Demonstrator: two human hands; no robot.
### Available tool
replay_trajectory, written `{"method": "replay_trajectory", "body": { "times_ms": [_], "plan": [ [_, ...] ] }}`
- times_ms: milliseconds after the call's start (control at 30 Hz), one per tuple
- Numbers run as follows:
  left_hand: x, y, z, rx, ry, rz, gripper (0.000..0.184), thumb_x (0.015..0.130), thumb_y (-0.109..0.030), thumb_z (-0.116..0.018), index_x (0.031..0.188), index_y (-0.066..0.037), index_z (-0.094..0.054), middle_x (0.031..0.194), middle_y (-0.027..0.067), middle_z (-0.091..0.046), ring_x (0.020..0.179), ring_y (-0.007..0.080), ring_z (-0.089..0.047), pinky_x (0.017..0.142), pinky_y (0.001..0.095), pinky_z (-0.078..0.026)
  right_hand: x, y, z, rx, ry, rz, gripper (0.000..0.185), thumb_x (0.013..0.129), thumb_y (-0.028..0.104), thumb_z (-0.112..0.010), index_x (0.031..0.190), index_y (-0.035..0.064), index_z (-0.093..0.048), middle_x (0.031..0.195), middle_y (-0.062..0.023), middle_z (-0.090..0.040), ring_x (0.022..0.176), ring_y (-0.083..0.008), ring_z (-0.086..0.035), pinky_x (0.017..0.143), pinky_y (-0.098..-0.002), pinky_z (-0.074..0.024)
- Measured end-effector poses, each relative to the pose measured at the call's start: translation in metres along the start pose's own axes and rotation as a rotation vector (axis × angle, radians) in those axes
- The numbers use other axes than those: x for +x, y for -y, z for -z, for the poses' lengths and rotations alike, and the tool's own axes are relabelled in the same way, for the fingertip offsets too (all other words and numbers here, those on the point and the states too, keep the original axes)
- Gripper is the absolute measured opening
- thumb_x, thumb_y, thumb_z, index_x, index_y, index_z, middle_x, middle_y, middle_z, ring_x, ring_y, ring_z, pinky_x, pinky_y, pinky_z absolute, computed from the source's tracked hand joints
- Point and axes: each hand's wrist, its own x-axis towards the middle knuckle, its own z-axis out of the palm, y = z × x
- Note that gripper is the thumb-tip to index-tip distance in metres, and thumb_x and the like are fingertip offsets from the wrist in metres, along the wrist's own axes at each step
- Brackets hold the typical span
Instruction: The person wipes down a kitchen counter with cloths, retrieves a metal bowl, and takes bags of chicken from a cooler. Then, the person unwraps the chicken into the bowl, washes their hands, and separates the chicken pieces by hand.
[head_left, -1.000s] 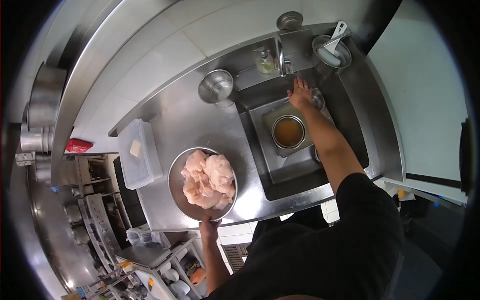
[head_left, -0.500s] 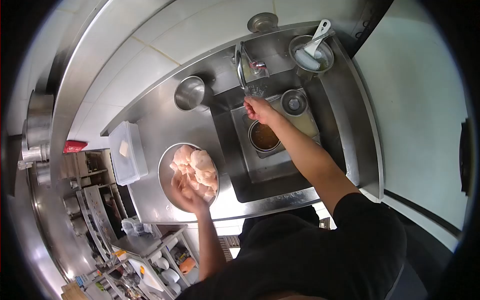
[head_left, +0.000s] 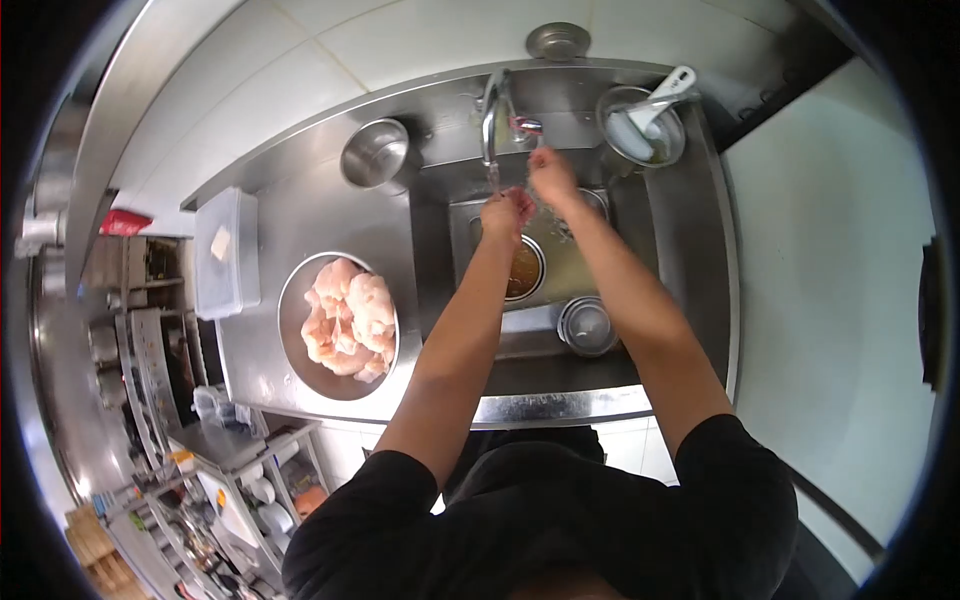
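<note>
My left hand (head_left: 507, 211) is under the tap (head_left: 490, 120) at the thin water stream, over the sink (head_left: 530, 345); its fingers look wet and smeared, and I cannot make out whether they hold anything. My right hand (head_left: 553, 177) is curled just below the tap's lever (head_left: 526, 126), a small gap from the left hand; its palm is hidden. Below the hands sits a round pot (head_left: 523, 275) of brownish liquid, partly covered by my left wrist. A wide steel bowl (head_left: 290, 345) of raw chicken pieces (head_left: 350, 320) stands on the counter to the left.
A steel pot (head_left: 375, 153) and a lidded plastic box (head_left: 227, 255) stand on the left counter. Small stacked bowls (head_left: 588, 326) lie at the sink's front. At the back right, a bowl (head_left: 672, 125) holds a white-handled utensil (head_left: 665, 95). Shelving (head_left: 270, 480) is at lower left.
My left hand has left the chicken bowl and moved right to the tap. My right hand has shifted from under the stream towards the lever. The view has turned slightly.
</note>
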Motion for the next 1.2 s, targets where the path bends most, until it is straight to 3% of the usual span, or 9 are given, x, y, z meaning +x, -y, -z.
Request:
{"method": "replay_trajectory", "body": {
  "times_ms": [133,267,400,467,533,700,867,1067,1200],
  "plan": [
    [-0.002,0.034,0.025,0.562,-0.365,-0.184,0.032,0.101,-0.032,-0.062,0.099,-0.002,-0.073,0.084,0.0090,-0.074,0.076,0.0303,-0.069,0.075,0.0425,-0.055,0.062,-0.062,-0.036,0.027,-0.105,-0.130,0.033,0.099,0.032,-0.061,0.110,0.0011,-0.066,0.102,-0.0213,-0.071,0.092,-0.0401,-0.068,0.083,-0.0473,-0.0548],
    [-0.092,-0.006,0.019,0.994,-0.225,-0.207,0.022,0.087,-0.020,-0.068,0.103,-0.006,-0.075,0.096,0.0193,-0.073,0.097,0.0421,-0.070,0.090,0.0450,-0.054,0.065,-0.027,-0.014,0.524,0.165,-0.474,0.036,0.101,0.039,-0.062,0.112,0.0055,-0.065,0.095,-0.0075,-0.069,0.075,-0.0187,-0.064,0.067,-0.0398,-0.0570],
    [-0.134,-0.004,0.034,1.005,-0.083,-0.438,0.026,0.081,-0.014,-0.071,0.105,-0.005,-0.072,0.111,0.0178,-0.070,0.110,0.0386,-0.066,0.097,0.0438,-0.052,0.085,-0.045,-0.001,0.725,0.301,-0.595,0.027,0.102,0.031,-0.061,0.117,0.0088,-0.064,0.093,-0.0041,-0.069,0.072,-0.0141,-0.062,0.063,-0.0361,-0.0558],
    [-0.159,-0.009,0.047,0.938,-0.084,-0.747,0.028,0.080,-0.013,-0.073,0.107,-0.005,-0.071,0.119,0.0169,-0.067,0.116,0.0378,-0.063,0.100,0.0433,-0.051,0.035,-0.016,0.005,0.803,0.111,-0.574,0.025,0.101,0.024,-0.059,0.120,0.0095,-0.063,0.095,-0.0040,-0.068,0.076,-0.0139,-0.063,0.066,-0.0346,-0.0554],
    [-0.204,-0.050,0.073,0.872,0.051,-0.691,0.031,0.082,-0.011,-0.074,0.112,-0.005,-0.069,0.123,0.0181,-0.064,0.119,0.0369,-0.061,0.103,0.0431,-0.050,-0.012,0.003,0.005,0.731,-0.075,-0.551,0.024,0.100,0.020,-0.059,0.121,0.0096,-0.063,0.097,-0.0039,-0.068,0.079,-0.0139,-0.063,0.069,-0.0334,-0.0549],
    [-0.265,-0.111,0.204,0.908,-0.250,-1.044,0.035,0.080,-0.002,-0.074,0.113,-0.007,-0.068,0.118,0.0132,-0.067,0.113,0.0336,-0.064,0.097,0.0421,-0.052,-0.174,0.080,-0.037,0.407,0.214,-0.179,0.032,0.098,0.017,-0.062,0.128,0.0064,-0.060,0.110,-0.0079,-0.067,0.093,-0.0206,-0.066,0.079,-0.0332,-0.0559],
    [-0.248,-0.157,0.335,1.381,-0.423,-0.747,0.069,0.075,-0.023,-0.080,0.138,-0.008,-0.055,0.135,0.0190,-0.056,0.128,0.0407,-0.054,0.107,0.0481,-0.047,-0.237,0.234,-0.100,-0.246,0.235,0.509,0.063,0.090,0.028,-0.073,0.143,0.0023,-0.051,0.137,-0.0204,-0.059,0.120,-0.0330,-0.061,0.098,-0.0423,-0.0521],
    [-0.213,-0.182,0.375,1.575,-0.102,-0.213,0.116,0.055,-0.059,-0.090,0.150,-0.010,-0.044,0.153,0.0228,-0.044,0.138,0.0368,-0.049,0.111,0.0450,-0.045,-0.264,0.291,-0.161,-0.673,0.391,0.182,0.081,0.084,0.030,-0.077,0.149,-0.0011,-0.041,0.135,-0.0288,-0.057,0.124,-0.0427,-0.058,0.105,-0.0468,-0.0487],
    [-0.191,-0.178,0.390,1.613,-0.073,-0.178,0.111,0.055,-0.061,-0.090,0.145,-0.010,-0.049,0.147,0.0230,-0.053,0.132,0.0331,-0.058,0.105,0.0424,-0.051,-0.247,0.284,-0.181,-0.416,0.534,-0.053,0.094,0.077,0.032,-0.084,0.152,-0.0006,-0.037,0.135,-0.0236,-0.059,0.118,-0.0367,-0.064,0.100,-0.0425,-0.0533]
  ]
}}
